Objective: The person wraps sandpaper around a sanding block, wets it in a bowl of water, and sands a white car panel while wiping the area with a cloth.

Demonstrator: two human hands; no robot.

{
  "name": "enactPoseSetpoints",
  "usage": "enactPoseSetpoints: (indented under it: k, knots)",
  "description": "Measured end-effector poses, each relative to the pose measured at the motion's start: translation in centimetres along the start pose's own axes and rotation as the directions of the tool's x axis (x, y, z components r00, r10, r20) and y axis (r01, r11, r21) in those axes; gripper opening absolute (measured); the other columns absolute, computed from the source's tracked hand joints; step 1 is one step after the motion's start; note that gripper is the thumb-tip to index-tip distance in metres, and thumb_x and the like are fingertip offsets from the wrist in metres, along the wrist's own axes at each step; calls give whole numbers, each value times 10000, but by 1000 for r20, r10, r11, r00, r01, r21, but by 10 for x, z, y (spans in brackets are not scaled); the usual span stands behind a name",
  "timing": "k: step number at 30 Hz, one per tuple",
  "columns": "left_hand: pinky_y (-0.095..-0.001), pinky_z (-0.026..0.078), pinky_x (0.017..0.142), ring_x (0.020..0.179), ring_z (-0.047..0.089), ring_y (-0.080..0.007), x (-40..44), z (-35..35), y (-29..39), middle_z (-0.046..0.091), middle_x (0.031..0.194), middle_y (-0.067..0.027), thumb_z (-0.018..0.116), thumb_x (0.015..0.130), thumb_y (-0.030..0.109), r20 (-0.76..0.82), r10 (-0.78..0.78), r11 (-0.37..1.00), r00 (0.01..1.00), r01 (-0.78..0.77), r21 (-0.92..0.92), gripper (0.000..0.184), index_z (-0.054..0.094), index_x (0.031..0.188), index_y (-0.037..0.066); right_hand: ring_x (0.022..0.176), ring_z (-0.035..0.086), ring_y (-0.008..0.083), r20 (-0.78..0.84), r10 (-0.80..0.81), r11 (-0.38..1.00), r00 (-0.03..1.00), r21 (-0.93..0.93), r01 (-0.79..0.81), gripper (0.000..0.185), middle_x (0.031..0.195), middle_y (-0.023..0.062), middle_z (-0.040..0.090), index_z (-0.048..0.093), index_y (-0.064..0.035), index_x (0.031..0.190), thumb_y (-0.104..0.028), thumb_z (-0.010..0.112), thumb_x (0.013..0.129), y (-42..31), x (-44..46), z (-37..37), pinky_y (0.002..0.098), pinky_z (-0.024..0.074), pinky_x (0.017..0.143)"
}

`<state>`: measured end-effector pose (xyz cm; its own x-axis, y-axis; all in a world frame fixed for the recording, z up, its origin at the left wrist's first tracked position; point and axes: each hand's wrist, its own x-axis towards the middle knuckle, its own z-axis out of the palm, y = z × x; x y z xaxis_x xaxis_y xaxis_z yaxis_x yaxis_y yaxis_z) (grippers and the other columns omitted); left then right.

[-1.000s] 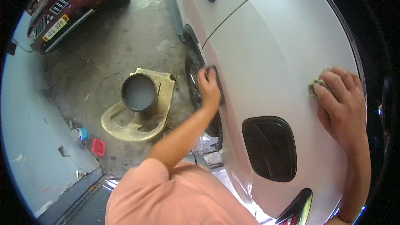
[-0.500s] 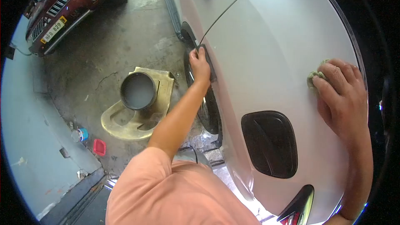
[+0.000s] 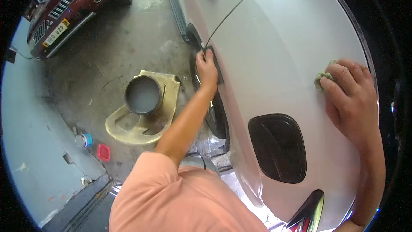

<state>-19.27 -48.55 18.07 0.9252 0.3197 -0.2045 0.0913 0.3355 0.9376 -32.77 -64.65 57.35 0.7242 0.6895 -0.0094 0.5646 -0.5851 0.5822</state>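
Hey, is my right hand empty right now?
No, your right hand has a crumpled greenish wad at its fingertips, held against the pale car panel.

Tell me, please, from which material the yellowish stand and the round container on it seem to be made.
The yellowish stand looks like moulded plastic with dull sheen: rounded edges and cut-out openings suggest it. The round container seems dark, smooth plastic, judging by its even rim, but painted metal is possible.
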Motion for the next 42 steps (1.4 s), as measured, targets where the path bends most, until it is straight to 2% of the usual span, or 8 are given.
enactPoseSetpoints:
  k: [2, 6, 10, 16, 24, 30, 38, 42]
  knots:
    - [-446, 363, 1078, 1247, 500, -366, -56, -4, -4, 548, 1330, -244, 558, 1023, 332, -40, 161, 966, 986, -150, 209, 482, 519, 1307, -56, 1075, 611, 289, 0, 2, 1000, 1000, -2, -2, 274, 1045, 88, 626, 637, -59, 931, -61, 743, 679, 0, 0, 1, 440, 481, 918]
    - [-424, 377, 1068, 1204, 522, -337, -79, -3, -20, 581, 1241, -204, 549, 1030, 312, -38, 261, 960, 965, -255, 116, 443, 525, 1306, -34, 1080, 608, 287, 16, 16, 1000, 1000, -1, -16, 274, 1051, 83, 629, 643, -62, 931, -63, 740, 675, -1, 0, 1, 440, 479, 921]
    - [-396, 417, 987, 1107, 556, -301, 31, 0, 2, 597, 1195, -196, 541, 1028, 368, 20, -44, 999, 999, 44, -9, 471, 536, 1264, -38, 1083, 609, 285, -4, 5, 1000, 1000, -10, -5, 278, 1059, 80, 633, 647, -66, 933, -66, 741, 671, -1, -2, 2, 442, 479, 924]
    - [-371, 357, 1060, 1195, 480, -253, -101, -11, -31, 532, 1271, -141, 476, 1061, 364, 8, 263, 932, 965, -257, 254, 462, 472, 1337, -7, 1078, 610, 287, 23, 27, 1000, 999, 2, -27, 280, 1058, 79, 632, 647, -72, 930, -65, 742, 667, -2, -1, 2, 438, 480, 926]
    - [-429, 390, 1040, 1167, 521, -357, 11, 2, -6, 576, 1242, -223, 535, 1031, 322, -38, -20, 1000, 999, 19, -12, 438, 538, 1267, -48, 1066, 613, 288, -15, 12, 1000, 1000, -12, -12, 258, 1034, 87, 628, 639, -59, 911, -57, 735, 671, -4, -2, 4, 441, 483, 908]
    - [-448, 365, 1082, 1249, 498, -368, -128, -8, -24, 561, 1283, -233, 566, 1016, 332, -29, 258, 962, 966, -254, 98, 467, 532, 1305, -33, 1080, 613, 291, 11, 5, 999, 1000, -32, -5, 249, 1040, 87, 638, 640, -53, 922, -42, 730, 689, -3, 0, 3, 445, 487, 906]
    - [-462, 392, 1020, 1185, 507, -390, -10, 5, 0, 577, 1238, -233, 588, 1001, 339, -97, 60, 998, 994, -62, -23, 445, 554, 1241, -34, 1124, 605, 300, 8, -103, 987, 995, -126, 103, 250, 1066, 76, 643, 629, -63, 919, -17, 731, 695, -4, -1, 8, 442, 486, 914]
    - [-464, 375, 1032, 1177, 498, -389, -156, -11, -18, 565, 1224, -226, 611, 991, 321, -100, 197, 973, 975, -182, 139, 459, 542, 1290, -21, 1125, 607, 312, 71, -83, 992, 994, -92, 89, 218, 1039, 90, 643, 609, -52, 887, -1, 730, 714, -3, -9, 4, 437, 488, 912]
